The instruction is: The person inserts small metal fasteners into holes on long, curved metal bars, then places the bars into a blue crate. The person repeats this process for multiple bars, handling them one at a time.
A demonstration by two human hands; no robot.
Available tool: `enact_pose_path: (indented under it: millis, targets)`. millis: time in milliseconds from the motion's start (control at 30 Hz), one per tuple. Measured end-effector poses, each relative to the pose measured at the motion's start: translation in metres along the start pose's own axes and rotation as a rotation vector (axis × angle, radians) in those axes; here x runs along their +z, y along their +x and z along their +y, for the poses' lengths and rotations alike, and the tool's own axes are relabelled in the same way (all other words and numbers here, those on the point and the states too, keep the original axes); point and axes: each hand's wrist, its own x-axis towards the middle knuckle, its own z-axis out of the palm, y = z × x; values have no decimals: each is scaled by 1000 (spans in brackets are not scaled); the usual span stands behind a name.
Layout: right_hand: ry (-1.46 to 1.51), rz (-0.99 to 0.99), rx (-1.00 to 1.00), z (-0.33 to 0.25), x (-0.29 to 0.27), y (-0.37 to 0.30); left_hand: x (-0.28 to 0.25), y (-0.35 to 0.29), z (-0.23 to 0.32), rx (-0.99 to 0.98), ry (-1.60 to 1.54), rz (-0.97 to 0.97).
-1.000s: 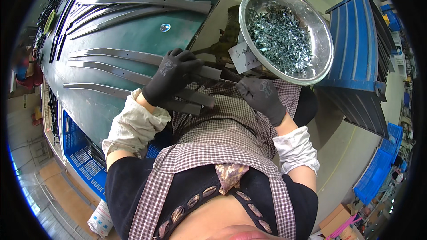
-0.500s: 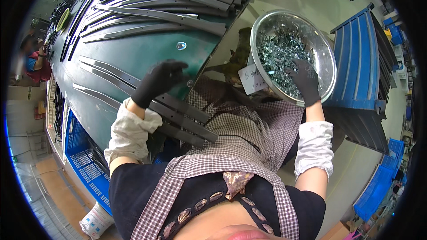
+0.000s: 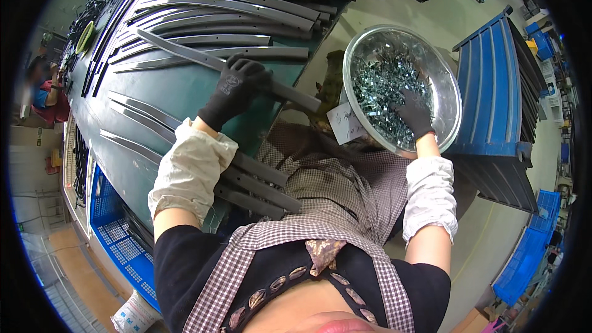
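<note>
My left hand (image 3: 237,89), in a black glove, is closed round a long dark strip (image 3: 295,95) with a slight curve. That strip is lifted a little and slants over the green table (image 3: 185,86), its near end past the table's edge. On the right, my gloved right hand (image 3: 414,114) reaches into a round metal bowl (image 3: 449,86). Its fingers are apart and touch a heap of small shiny metal clips (image 3: 383,73); their tips are partly lost among the pieces. Below my left hand, several similar strips (image 3: 262,177) lie side by side, their ends over my lap.
Many dark strips (image 3: 237,1) lie across the far part of the table. A paper note (image 3: 344,124) with handwriting hangs by the bowl. A blue ribbed crate (image 3: 484,86) stands right of it. A blue basket (image 3: 117,228) is at lower left. Another person (image 3: 48,95) is at far left.
My left hand has taken hold of a strip from the near side of the pile and moved slightly away from me. My right hand has shifted left and nearer within the bowl.
</note>
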Motion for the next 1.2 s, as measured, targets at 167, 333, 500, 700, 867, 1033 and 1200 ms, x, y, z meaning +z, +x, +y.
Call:
enact_pose_path:
  millis: [167, 333, 500, 700, 867, 1033, 1200]
  targets:
    - [-67, -12, 66, 5, 11, 13, -5, -9, 39, -9, -159, 17]
    - [12, 25, 95, 0, -7, 1, -11, -24, 56, -120, -480, 14]
    - [111, 175, 102, 9, -7, -13, -18, -34, 57, -104, -562, -34]
    - [509, 312, 125, 4, -38, -21, -29, -48, 61, 96, -641, -137]
    - [-16, 88, 9, 55, -16, -19, -25, -35, 51, 59, -730, -169]
    - [-143, 91, 160, 13, -57, -29, -25, -44, 53, -46, -726, -168]
    - [-34, 99, 211, 18, -86, -27, -29, -43, 62, -87, -627, -113]
